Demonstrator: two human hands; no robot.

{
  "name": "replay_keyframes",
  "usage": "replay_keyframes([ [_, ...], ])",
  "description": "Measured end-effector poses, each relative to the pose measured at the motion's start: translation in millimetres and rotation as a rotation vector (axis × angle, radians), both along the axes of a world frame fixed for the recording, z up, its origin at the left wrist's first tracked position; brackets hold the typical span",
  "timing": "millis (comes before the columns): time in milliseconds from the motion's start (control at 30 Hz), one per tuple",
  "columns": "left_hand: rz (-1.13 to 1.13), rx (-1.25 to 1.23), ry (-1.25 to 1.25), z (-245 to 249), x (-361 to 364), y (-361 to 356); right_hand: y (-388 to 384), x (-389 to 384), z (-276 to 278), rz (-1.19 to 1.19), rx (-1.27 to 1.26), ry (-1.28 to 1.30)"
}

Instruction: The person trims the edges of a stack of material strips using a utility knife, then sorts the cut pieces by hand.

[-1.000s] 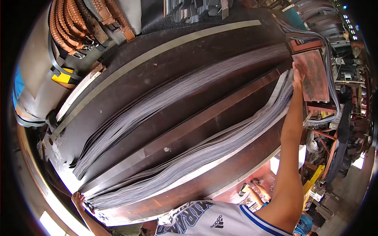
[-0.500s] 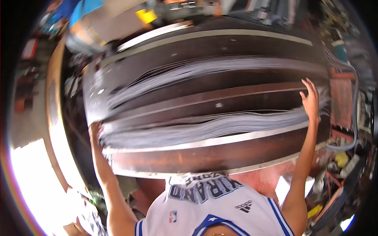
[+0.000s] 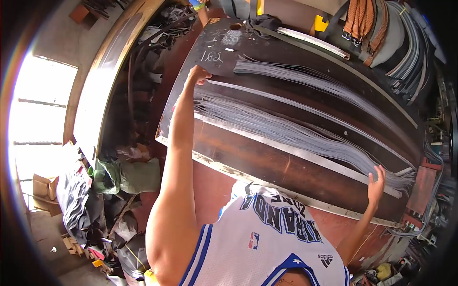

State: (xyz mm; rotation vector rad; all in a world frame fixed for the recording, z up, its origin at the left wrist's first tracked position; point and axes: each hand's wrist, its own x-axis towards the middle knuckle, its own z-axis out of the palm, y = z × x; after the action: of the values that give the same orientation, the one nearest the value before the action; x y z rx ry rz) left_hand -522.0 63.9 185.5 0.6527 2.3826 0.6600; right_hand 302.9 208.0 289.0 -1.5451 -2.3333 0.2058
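The table bears chalked "162"; the jersey reads "adidas", "ZONE".

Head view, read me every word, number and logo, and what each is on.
"162", chalked on the table
"ZONE", on the jersey
"IRANDA", jersey; first letter unclear
"adidas", jersey
Red-and-blue logo, jersey: letters too small to read
Chalk marks above "162": too smudged to read

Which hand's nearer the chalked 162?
Left. Left hand is just below the chalked 162 in view; right hand is well away, by the opposite end of the lower strip bundle.
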Motion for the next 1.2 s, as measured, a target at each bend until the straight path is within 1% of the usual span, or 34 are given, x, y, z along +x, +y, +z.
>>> replay_keyframes([
  [100,0.006,0.06,-0.071,-7,-6,6,-28,-26,-10,0.002,-0.029,0.0],
  [133,-0.012,0.027,-0.046,-6,-7,8,-36,-35,-14,-0.013,-0.061,0.028],
  [200,-0.002,0.068,-0.064,-4,-5,11,-52,-58,-18,-0.055,-0.109,0.053],
  [267,0.01,0.09,-0.071,-1,-2,11,-68,-84,-16,-0.022,-0.14,0.06],
  [300,-0.001,0.076,-0.029,3,1,9,-74,-95,-16,-0.018,-0.164,0.074],
  [367,-0.048,0.104,-0.043,-1,-1,7,-85,-113,-22,0.025,-0.134,0.07],
  [400,-0.139,0.08,0.007,5,2,3,-91,-125,-21,0.048,-0.126,0.08],
  [433,-0.14,0.079,0.002,6,1,-2,-97,-137,-20,0.071,-0.12,0.09],
  [500,-0.162,0.203,0.019,3,-3,-6,-107,-158,-26,0.108,-0.096,0.129],
  [533,-0.201,0.229,0.105,1,-4,-10,-110,-168,-31,0.133,-0.087,0.134],
  [567,-0.178,0.278,0.127,-2,-8,-15,-114,-177,-36,0.156,-0.081,0.138],
  [633,-0.161,0.487,0.081,4,0,-41,-120,-198,-44,0.234,-0.023,0.143],
  [667,-0.169,0.494,0.108,12,9,-57,-124,-209,-49,0.255,-0.027,0.163],
  [700,-0.16,0.515,0.132,10,15,-69,-127,-220,-51,0.279,-0.031,0.183],
  [767,-0.25,0.606,0.266,-5,24,-95,-130,-239,-55,0.328,-0.036,0.217],
  [833,-0.165,0.623,0.312,-4,55,-124,-126,-251,-66,0.391,0.006,0.231],
  [900,-0.136,0.677,0.264,-16,75,-144,-127,-264,-70,0.426,0.059,0.226],
  [933,-0.152,0.58,0.349,-18,83,-157,-128,-268,-72,0.446,0.053,0.211],
  [967,-0.143,0.575,0.351,-22,85,-163,-129,-271,-73,0.455,0.048,0.212],
  [1033,0.032,0.475,0.679,-31,87,-175,-129,-279,-75,0.478,0.004,0.21],
  [1100,0.097,0.353,0.75,-33,74,-182,-128,-282,-79,0.495,-0.026,0.213],
  [1167,0.092,0.232,0.783,-34,63,-183,-130,-286,-83,0.519,-0.037,0.195],
  [1200,0.077,0.181,0.754,-34,60,-183,-132,-288,-82,0.524,-0.027,0.19],
])
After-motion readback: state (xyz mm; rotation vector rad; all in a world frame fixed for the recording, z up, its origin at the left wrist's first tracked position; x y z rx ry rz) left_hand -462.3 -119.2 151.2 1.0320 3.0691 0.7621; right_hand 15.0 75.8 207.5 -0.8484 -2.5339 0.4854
